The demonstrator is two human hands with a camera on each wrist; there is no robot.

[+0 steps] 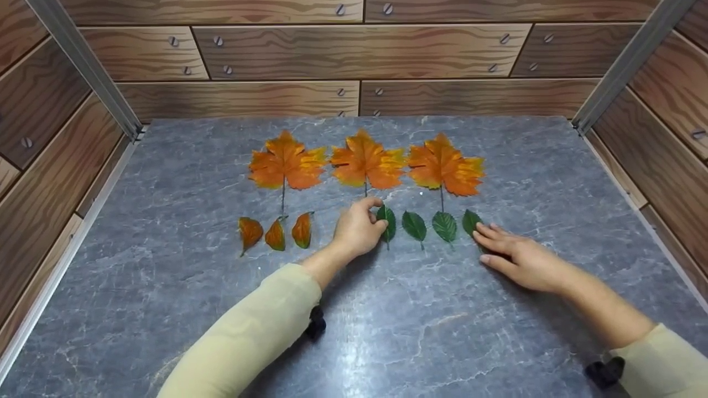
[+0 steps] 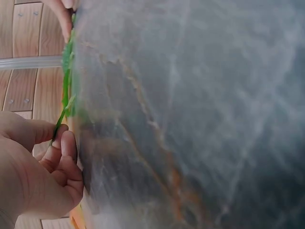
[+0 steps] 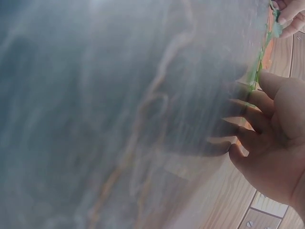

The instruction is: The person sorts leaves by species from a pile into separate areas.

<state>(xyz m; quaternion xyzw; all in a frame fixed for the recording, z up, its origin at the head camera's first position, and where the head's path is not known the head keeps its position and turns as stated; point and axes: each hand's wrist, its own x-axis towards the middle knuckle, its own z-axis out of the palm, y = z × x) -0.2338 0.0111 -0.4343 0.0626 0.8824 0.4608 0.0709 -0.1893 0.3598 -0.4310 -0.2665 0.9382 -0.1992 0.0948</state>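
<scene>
Four-part wording aside, a row of several green leaves lies across the middle of the table. My left hand (image 1: 359,226) pinches the leftmost green leaf (image 1: 389,222) between thumb and finger; in the left wrist view that leaf (image 2: 59,120) stands edge-on in the pinch. At the row's other end my right hand (image 1: 522,257) lies with fingers extended, the fingertips on the rightmost green leaf (image 1: 470,221) and covering part of it. Two more green leaves, one darker (image 1: 414,225) and one ribbed (image 1: 444,225), lie between the hands.
Behind the green row lie three orange maple leaves, left (image 1: 286,163), middle (image 1: 366,161) and right (image 1: 444,166), stems toward me. Three small curled orange-brown leaves (image 1: 275,235) lie left of my left hand. Wood-patterned walls (image 1: 359,52) enclose the grey marbled table (image 1: 193,309).
</scene>
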